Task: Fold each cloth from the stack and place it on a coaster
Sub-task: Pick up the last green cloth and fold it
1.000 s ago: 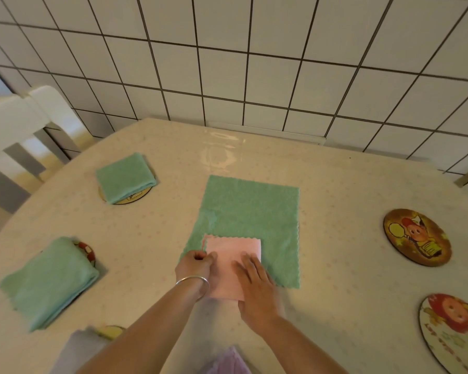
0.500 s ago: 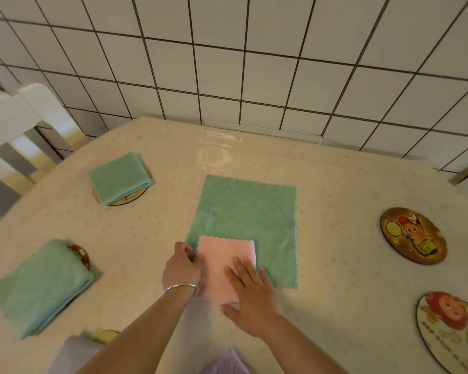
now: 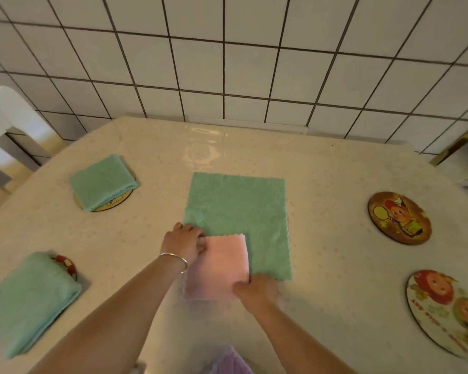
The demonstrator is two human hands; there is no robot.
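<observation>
- Near the table's front edge, the folded pink cloth (image 3: 216,267) lies partly over the near left corner of a flat green cloth (image 3: 238,217).
- Left hand (image 3: 185,240) (silver bangle at the wrist) pinches the pink cloth's far left corner, fingers curled closed on it.
- Right hand (image 3: 257,291) grips the near right corner, fingers tucked at the edge; motion blur hides the finer detail.
- Off to the left, two folded green cloths: one (image 3: 102,180) on a coaster (image 3: 116,202), another (image 3: 29,300) covering most of a red-rimmed coaster (image 3: 66,265).
- Over on the right, two picture coasters sit bare, one farther (image 3: 399,217), one nearer (image 3: 449,311).
</observation>
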